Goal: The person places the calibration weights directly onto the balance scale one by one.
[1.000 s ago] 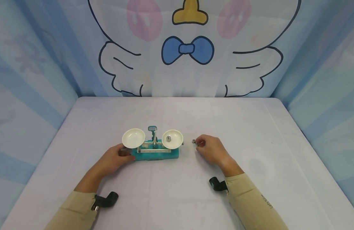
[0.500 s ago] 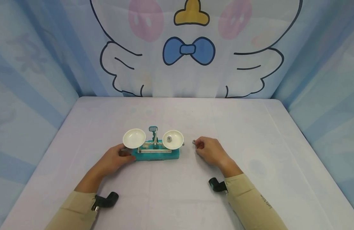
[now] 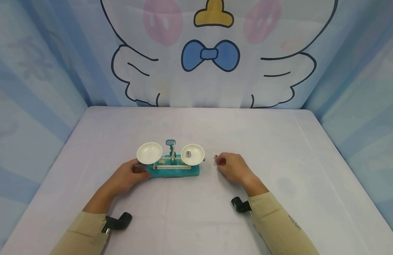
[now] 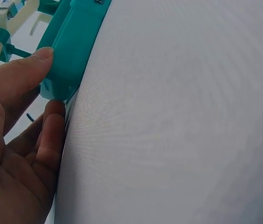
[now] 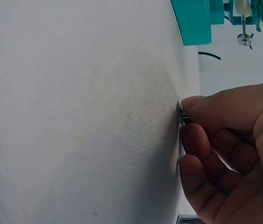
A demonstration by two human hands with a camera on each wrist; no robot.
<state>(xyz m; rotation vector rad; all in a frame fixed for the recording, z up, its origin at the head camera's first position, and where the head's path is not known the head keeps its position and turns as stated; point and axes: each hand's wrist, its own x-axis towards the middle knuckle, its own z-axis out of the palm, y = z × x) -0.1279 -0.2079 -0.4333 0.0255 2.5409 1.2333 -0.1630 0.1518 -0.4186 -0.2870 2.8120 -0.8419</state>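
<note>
A teal balance scale (image 3: 174, 173) with two white pans stands left of the table's middle. Its left pan (image 3: 149, 153) holds nothing; a small silver weight (image 3: 188, 153) sits in the right pan (image 3: 196, 160). My left hand (image 3: 127, 176) grips the left end of the base, thumb on top in the left wrist view (image 4: 43, 53). Right of the scale, my right hand (image 3: 234, 169) is low at the tabletop, thumb and forefinger pinching a small metal piece (image 5: 183, 115), mostly hidden by the fingertips. In the head view a silver bit (image 3: 215, 156) shows at those fingertips.
A white cloth covers the table (image 3: 190, 216). Patterned curtains (image 3: 209, 88) hang behind it and at both sides. Below each hand, a black wrist camera (image 3: 118, 221) juts inward from the sleeve.
My right hand has shifted slightly down and its fingertips now cover more of the small metal piece. The left hand and the scale stay as they were; the head view drifts slightly.
</note>
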